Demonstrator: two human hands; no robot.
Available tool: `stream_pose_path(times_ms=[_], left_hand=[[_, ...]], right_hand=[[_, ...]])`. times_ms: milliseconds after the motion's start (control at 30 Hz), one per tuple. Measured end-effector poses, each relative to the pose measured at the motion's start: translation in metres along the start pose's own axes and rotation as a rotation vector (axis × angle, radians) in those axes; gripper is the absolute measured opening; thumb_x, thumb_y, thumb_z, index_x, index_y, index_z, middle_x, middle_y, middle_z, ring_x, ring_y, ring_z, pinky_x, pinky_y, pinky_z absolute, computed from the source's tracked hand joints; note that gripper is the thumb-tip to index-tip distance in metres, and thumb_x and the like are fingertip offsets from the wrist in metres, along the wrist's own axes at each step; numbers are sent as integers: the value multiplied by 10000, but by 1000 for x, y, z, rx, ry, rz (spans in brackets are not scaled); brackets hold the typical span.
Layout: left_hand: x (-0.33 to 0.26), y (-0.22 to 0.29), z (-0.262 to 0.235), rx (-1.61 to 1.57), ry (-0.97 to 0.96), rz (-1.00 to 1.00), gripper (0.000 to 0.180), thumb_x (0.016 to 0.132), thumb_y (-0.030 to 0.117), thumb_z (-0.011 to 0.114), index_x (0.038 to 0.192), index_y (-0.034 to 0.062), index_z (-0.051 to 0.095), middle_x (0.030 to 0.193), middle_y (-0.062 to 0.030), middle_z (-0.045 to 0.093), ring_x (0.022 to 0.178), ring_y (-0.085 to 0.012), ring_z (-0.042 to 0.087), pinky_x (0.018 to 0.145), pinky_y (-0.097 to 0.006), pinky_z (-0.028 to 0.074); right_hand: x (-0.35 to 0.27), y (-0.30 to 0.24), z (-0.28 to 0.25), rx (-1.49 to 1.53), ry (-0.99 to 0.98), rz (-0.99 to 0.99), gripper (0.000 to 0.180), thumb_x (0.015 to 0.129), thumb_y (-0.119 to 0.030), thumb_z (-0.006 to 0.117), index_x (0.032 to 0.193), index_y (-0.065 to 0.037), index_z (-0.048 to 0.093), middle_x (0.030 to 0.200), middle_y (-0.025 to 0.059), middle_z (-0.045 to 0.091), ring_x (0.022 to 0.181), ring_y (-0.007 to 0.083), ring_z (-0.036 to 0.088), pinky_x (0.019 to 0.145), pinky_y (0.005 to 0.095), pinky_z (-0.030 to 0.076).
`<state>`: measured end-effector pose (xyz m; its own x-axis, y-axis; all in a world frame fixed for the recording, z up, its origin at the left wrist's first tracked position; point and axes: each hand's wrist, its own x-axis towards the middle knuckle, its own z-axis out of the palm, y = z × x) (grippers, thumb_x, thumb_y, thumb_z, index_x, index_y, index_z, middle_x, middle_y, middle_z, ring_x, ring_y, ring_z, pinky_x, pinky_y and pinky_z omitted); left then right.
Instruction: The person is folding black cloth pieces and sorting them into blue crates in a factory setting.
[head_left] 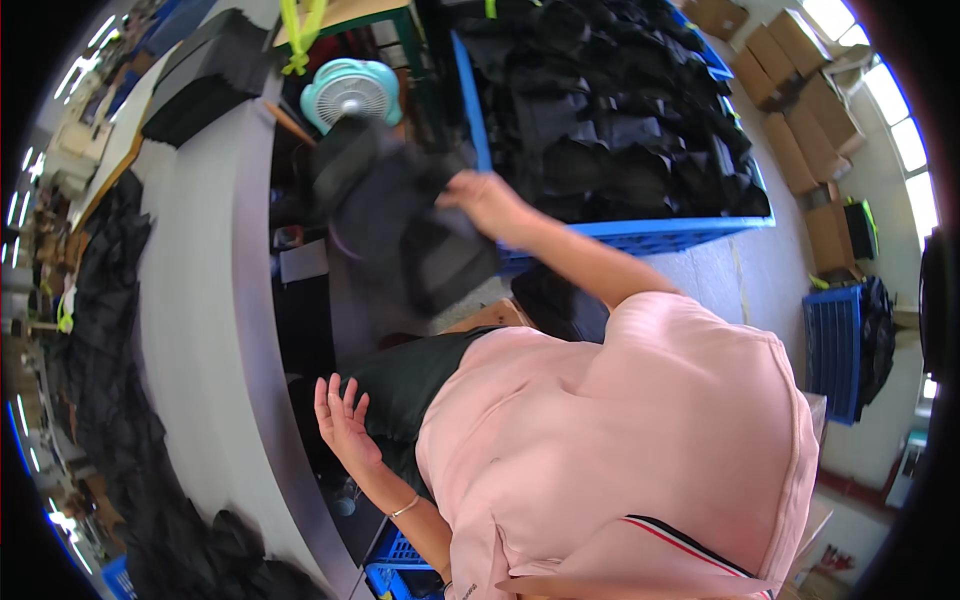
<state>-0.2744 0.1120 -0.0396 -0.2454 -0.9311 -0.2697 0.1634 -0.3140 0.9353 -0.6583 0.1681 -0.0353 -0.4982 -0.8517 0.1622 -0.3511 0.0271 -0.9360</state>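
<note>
Right hand (pixel 487 203) grips a blurred black fabric piece (pixel 415 225) above a blue crate (pixel 640 235) heaped with black pieces. Left hand (pixel 343 420), open and empty, hovers beside a long grey table (pixel 205 330). Teal fan (pixel 350 92), cardboard boxes (pixel 800 110) beyond.

A garment workshop: a long grey surface (pixel 200 300) lined with heaps of black fabric pieces (pixel 105 330), a big blue crate (pixel 640 235) full of more black pieces, stacked cardboard boxes (pixel 800 110) along the wall, and a small fan (pixel 350 92).
</note>
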Motion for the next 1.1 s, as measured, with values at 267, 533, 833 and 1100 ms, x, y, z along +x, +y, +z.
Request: stream_pose_path(times_ms=[267, 533, 833, 1100], left_hand=[[18, -43, -39, 82, 80, -133, 334, 1002, 187, 575, 1288, 16, 567, 1241, -112, 643, 1050, -176, 663, 751, -234, 553], [2, -50, -39, 95, 181, -39, 359, 996, 201, 587, 1298, 8, 562, 1260, -119, 638, 1047, -185, 665, 758, -236, 541], [-9, -17, -49, 2, 180, 107, 275, 975, 182, 605, 1184, 6, 634, 1117, -96, 677, 933, -175, 684, 725, -276, 570], [-28, 76, -165, 790, 1169, 784, 303, 829, 60, 703, 1131, 62, 673, 1206, -134, 624, 1105, -271, 584, 955, -385, 461]], right_hand=[[-64, -3, -284, 123, 656, 402, 335, 983, -255, 515, 1152, -7, 662, 1000, 90, 664, 928, 178, 625, 821, 317, 508], [-108, 129, -445, -1074, 732, 495, 743, 925, -580, 507, 1458, -70, 429, 1412, 285, 476, 1320, 424, 448, 1115, 476, 332], [-105, 286, -457, -833, 24, 644, 644, 857, -65, 486, 1495, -78, 396, 1232, 277, 622, 951, 373, 658, 803, 429, 518], [8, 97, -280, -1385, -12, 99, 404, 971, -111, 467, 1365, -39, 524, 1364, 195, 550, 1252, 387, 527, 1054, 451, 419]])
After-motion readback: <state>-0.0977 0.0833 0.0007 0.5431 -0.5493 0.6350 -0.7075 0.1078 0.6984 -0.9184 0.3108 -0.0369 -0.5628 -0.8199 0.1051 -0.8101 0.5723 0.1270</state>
